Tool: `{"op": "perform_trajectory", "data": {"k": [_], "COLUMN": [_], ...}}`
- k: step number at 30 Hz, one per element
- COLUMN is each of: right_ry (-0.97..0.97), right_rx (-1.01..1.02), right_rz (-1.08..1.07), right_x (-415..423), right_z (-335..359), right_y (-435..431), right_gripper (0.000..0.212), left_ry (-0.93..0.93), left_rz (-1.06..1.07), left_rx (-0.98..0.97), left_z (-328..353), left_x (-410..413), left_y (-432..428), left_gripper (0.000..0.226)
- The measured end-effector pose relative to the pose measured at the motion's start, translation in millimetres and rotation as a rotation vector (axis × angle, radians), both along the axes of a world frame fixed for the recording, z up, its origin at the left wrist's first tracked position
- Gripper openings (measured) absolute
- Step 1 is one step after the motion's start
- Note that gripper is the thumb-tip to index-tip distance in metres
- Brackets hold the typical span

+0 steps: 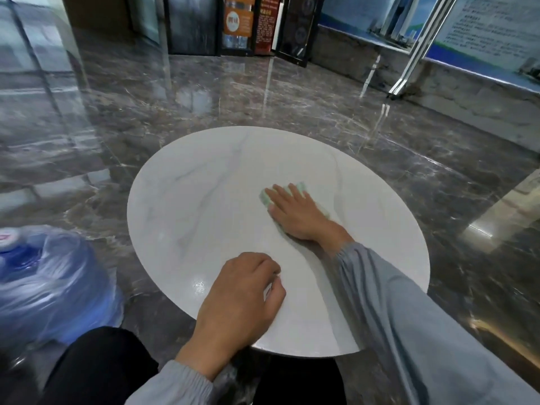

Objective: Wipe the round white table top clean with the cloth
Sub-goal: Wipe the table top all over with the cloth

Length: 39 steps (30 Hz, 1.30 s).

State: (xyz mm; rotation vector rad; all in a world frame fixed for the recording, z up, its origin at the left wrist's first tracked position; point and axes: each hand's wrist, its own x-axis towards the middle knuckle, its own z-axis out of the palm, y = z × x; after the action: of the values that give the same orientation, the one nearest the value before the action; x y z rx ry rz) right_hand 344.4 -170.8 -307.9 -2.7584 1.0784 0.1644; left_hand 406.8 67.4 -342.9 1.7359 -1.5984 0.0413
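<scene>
My right fingers [282, 195] lie straight and flat on the green cloth [300, 187], so I can press it down hard. The cloth sits a bit right of the middle of the round white surface [190, 200]. My left fingers [270, 271] curl in and hold nothing. They rest near my edge, I think to keep the surface still.

Location: probably a public lobby. Indicators: polished dark marble floor [263, 97], standing poster panels [238, 21], wall notice board [482, 30], large water bottle [43, 273].
</scene>
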Motion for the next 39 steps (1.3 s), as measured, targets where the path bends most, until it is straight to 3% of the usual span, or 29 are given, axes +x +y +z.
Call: {"op": "perform_trajectory", "data": {"k": [4, 8, 11, 14, 16, 19, 23, 28, 34, 39], "right_ry": [-0.042, -0.058, -0.030, 0.021, -0.023, -0.106, -0.062, -0.119, -0.087, -0.158], "right_rx": [0.029, 0.023, -0.031, -0.094, -0.029, 0.080, 0.010, 0.035, 0.021, 0.032], "right_rz": [0.372, 0.139, 0.067, 0.322, 0.426, 0.357, 0.186, 0.391, 0.227, 0.452], "right_x": [37.2, 29.3, 46.1, 64.2, 61.2, 52.0, 56.9, 52.4, 49.0, 52.6], "right_z": [-4.0, 0.6, -3.6, -12.8, -12.7, -3.1, -2.3, -6.3, -2.7, -15.6], "right_y": [56.1, 22.5, 41.8, 92.6, 109.7, 95.8, 97.4, 129.4, 115.4, 153.3], "right_gripper": [0.056, 0.056, 0.056, 0.072, 0.077, 0.059, 0.057, 0.060, 0.060, 0.066], "left_ry": [0.218, 0.364, 0.335, 0.324, 0.314, 0.304, 0.356, 0.357, 0.361, 0.401], "left_rz": [0.105, 0.128, 0.181, 0.283, 0.334, 0.372, 0.383, 0.325, 0.328, 0.331], "left_rx": [-0.161, -0.153, -0.196, -0.259, -0.269, -0.248, -0.232, -0.170, -0.189, -0.195], "left_z": [9.4, 17.4, 19.7, 19.8, 19.4, 19.0, 14.8, 14.3, 14.7, 20.0], "left_x": [4.9, 15.3, 33.0, 55.8, 70.9, 87.6, 92.9, 90.7, 91.3, 88.4], "left_y": [7.5, 14.2, 15.4, 13.4, 9.7, 3.2, 2.3, 2.2, 0.9, 1.8], "left_gripper": [0.007, 0.009, 0.011, 0.011, 0.011, 0.014, 0.011, 0.028, 0.035, 0.028]}}
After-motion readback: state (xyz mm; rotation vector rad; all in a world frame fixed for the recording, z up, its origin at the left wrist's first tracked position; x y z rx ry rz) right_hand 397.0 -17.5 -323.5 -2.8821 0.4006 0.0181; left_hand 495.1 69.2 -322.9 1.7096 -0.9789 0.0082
